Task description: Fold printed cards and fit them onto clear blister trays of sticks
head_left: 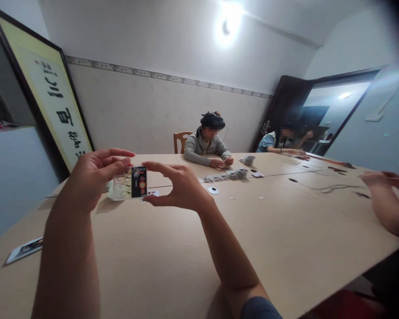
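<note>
A small clear plastic box (pixel 129 182) with a black label and pale curved pieces inside is held up above the table. My left hand (pixel 98 175) grips its upper left side with thumb and fingers. On the right, my right hand (pixel 177 186) pinches the label end between thumb above and below, its index finger at the top corner and thumb at the bottom corner. The pieces inside are too small to name.
Across the wooden table (pixel 159 261), a person (pixel 204 146) sits behind a row of small boxes (pixel 231 175). Another person (pixel 279 141) sits farther right. Someone's arms (pixel 390 204) rest at the right edge. A white roll (pixel 213 190) and cables (pixel 335 188) lie on the table.
</note>
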Available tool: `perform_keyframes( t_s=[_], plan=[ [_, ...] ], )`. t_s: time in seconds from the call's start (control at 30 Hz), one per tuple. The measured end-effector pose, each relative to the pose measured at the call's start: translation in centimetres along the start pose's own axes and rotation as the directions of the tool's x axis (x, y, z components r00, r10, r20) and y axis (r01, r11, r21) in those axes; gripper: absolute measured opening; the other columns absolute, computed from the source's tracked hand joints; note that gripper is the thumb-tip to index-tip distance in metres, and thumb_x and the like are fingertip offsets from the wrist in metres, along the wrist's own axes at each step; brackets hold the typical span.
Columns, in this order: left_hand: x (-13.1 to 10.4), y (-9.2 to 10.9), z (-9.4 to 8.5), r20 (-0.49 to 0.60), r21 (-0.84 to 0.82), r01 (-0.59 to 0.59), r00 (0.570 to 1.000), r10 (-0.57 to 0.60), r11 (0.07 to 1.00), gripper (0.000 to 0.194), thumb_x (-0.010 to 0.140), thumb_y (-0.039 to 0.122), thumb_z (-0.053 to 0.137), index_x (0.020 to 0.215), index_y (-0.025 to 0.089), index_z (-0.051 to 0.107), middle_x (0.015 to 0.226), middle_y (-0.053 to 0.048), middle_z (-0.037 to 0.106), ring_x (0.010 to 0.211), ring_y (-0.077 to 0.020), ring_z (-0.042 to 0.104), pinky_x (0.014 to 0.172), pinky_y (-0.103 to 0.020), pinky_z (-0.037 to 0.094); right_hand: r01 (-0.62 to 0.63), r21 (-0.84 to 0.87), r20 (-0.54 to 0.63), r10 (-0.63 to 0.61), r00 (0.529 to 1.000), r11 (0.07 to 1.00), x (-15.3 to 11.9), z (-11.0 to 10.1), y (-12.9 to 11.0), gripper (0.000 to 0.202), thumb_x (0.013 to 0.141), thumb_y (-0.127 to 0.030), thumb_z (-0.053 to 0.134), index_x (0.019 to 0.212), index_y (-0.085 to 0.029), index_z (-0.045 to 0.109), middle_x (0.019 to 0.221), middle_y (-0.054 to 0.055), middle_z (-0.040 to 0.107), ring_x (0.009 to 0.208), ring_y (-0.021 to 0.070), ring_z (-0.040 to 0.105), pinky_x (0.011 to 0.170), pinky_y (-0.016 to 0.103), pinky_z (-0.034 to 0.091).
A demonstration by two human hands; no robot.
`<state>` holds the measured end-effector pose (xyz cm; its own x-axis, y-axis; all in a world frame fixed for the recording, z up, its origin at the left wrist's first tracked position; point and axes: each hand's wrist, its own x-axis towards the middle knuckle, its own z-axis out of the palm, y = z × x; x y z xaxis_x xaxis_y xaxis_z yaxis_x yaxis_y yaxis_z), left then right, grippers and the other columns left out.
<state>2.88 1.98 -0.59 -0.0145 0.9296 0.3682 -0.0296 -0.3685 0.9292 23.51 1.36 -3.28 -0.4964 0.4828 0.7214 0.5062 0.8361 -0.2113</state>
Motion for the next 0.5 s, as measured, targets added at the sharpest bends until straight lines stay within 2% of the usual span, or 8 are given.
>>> perform_keyframes(
  t_s=[0.13,0.2,0.27,0.3,0.33,0.37,0.4,0.5],
  plan=[
    [0.2,-0.1,-0.2,-0.035,-0.07,-0.004,0.999,0.002,0.998,0.021,0.069,0.034,0.083,0.087,0.024,0.076,0.075,-0.001,0.074,0.066,-0.0134,0.066,0.065,-0.025,0.054,0.075,0.007,-0.142,-0.073,0.987,0.997,-0.1,-0.5,1.8,0.058,0.078,-0.044,0.075,0.13,-0.02,0.064,0.129,0.009,0.072,0.112,0.0242,0.072,0.092,0.037,0.059],
    [0.3,-0.2,-0.4,-0.033,-0.061,-0.02,0.999,0.018,0.998,0.025,0.07,0.036,0.082,0.091,0.024,0.075,0.082,-0.002,0.075,0.074,-0.0156,0.07,0.069,-0.025,0.055,0.026,0.033,-0.251,-0.017,0.968,0.999,-0.2,-1.1,3.8,0.058,0.076,-0.042,0.076,0.128,-0.02,0.065,0.122,0.008,0.076,0.11,0.0233,0.073,0.087,0.035,0.062],
    [0.3,-0.2,-0.7,-0.031,-0.031,-0.045,0.999,0.044,0.999,0.029,0.07,0.038,0.082,0.094,0.023,0.074,0.088,-0.004,0.076,0.08,-0.0188,0.073,0.069,-0.026,0.055,-0.087,0.05,-0.378,0.099,0.921,0.995,-0.5,-1.8,6.7,0.059,0.074,-0.044,0.077,0.126,-0.018,0.066,0.119,0.009,0.076,0.112,0.0245,0.072,0.085,0.036,0.063],
    [0.3,-0.2,-0.8,-0.028,-0.009,-0.057,0.998,0.057,0.998,0.031,0.07,0.039,0.081,0.094,0.022,0.074,0.088,-0.005,0.076,0.081,-0.0199,0.073,0.068,-0.026,0.055,-0.193,0.046,-0.441,0.193,0.877,0.98,-0.7,-2.2,8.4,0.06,0.074,-0.043,0.077,0.126,-0.017,0.065,0.122,0.01,0.075,0.114,0.025,0.07,0.085,0.035,0.063],
    [0.3,-0.2,-1.0,-0.023,0.012,-0.07,0.997,0.071,0.997,0.033,0.069,0.04,0.081,0.095,0.021,0.073,0.087,-0.005,0.075,0.081,-0.0206,0.073,0.068,-0.027,0.054,-0.355,0.019,-0.503,0.316,0.805,0.935,-1.0,-2.4,10.2,0.058,0.075,-0.043,0.074,0.126,-0.016,0.064,0.123,0.011,0.074,0.115,0.0244,0.07,0.083,0.033,0.063],
    [0.2,-0.2,-1.1,-0.01,0.034,-0.084,0.996,0.084,0.996,0.034,0.069,0.042,0.08,0.095,0.021,0.073,0.086,-0.005,0.075,0.08,-0.0209,0.073,0.068,-0.028,0.054,-0.536,-0.026,-0.561,0.432,0.706,0.844,-1.5,-2.6,12.0,0.057,0.079,-0.044,0.07,0.129,-0.017,0.062,0.127,0.009,0.073,0.116,0.0226,0.07,0.083,0.031,0.062],
    [0.2,-0.2,-1.1,0.008,0.058,-0.096,0.995,0.095,0.994,0.035,0.07,0.044,0.08,0.095,0.02,0.073,0.084,-0.006,0.075,0.078,-0.0209,0.072,0.069,-0.029,0.054,-0.622,-0.042,-0.595,0.481,0.644,0.782,-2.0,-2.6,13.6,0.058,0.084,-0.043,0.065,0.133,-0.014,0.058,0.13,0.013,0.071,0.118,0.0239,0.069,0.083,0.031,0.062],
    [0.1,-0.5,-1.2,0.111,0.134,-0.116,0.989,0.101,0.984,0.038,0.072,0.048,0.079,0.095,0.019,0.074,0.081,-0.007,0.074,0.076,-0.0209,0.071,0.071,-0.032,0.054,-0.792,-0.103,-0.636,0.572,0.518,0.602,-4.2,-1.6,17.4,0.054,0.093,-0.039,0.055,0.135,-0.004,0.054,0.129,0.022,0.068,0.116,0.0265,0.069,0.088,0.032,0.058]
  ],
)
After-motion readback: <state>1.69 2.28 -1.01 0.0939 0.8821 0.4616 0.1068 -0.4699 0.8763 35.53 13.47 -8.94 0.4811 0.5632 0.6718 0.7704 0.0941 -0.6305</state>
